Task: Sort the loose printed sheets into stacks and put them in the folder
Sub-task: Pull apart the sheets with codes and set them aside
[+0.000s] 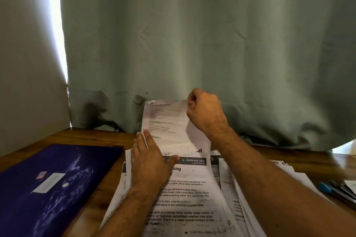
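A messy pile of printed sheets [194,204] covers the middle of the wooden table [90,136]. My right hand [204,111] pinches the top edge of one printed sheet [169,121] and holds it upright in front of the curtain. My left hand [150,159] lies flat with straight fingers on the pile, its fingertips against the raised sheet's left edge. A dark blue folder [52,184] with a white label lies shut on the table to the left of the pile.
A grey-green curtain [212,34] hangs right behind the table. More sheets [289,171] spread to the right. A blue-capped object and dark pens [335,188] lie near the right edge. A plain wall [23,63] stands at left.
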Tool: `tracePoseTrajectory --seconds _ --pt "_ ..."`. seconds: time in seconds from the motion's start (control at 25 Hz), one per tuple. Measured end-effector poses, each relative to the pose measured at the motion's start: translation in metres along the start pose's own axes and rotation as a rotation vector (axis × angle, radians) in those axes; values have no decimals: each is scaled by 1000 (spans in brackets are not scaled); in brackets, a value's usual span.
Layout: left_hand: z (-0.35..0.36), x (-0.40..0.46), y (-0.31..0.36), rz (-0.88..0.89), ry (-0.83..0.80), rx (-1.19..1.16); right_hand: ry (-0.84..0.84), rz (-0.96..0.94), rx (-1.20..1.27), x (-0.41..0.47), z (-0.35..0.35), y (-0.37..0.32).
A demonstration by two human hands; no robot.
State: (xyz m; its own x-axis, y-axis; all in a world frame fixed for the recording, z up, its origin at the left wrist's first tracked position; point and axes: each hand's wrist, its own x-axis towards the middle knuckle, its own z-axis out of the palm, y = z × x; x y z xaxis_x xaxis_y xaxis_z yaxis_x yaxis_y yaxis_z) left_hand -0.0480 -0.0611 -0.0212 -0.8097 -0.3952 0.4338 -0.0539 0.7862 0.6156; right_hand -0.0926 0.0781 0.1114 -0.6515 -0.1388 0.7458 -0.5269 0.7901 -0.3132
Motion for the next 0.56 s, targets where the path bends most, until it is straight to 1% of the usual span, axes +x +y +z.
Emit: tracePoseTrajectory --seconds 0.08,0.16,0.32,0.36,0.44,0.56 --pt "-8 2 4 27 64 -73 61 -71 34 8 -19 -5" --pt "-23 3 16 75 130 -213 131 -124 65 13 -43 -11" --pt "-60 3 54 122 380 -691 265 -212 97 14 -94 -25" --pt "-67 3 63 136 400 -743 305 -241 105 14 -105 -29" --pt "-80 4 82 162 394 -758 382 -293 118 11 -129 -38" --pt "-99 2 109 176 373 -843 444 -358 121 7 -168 -48"
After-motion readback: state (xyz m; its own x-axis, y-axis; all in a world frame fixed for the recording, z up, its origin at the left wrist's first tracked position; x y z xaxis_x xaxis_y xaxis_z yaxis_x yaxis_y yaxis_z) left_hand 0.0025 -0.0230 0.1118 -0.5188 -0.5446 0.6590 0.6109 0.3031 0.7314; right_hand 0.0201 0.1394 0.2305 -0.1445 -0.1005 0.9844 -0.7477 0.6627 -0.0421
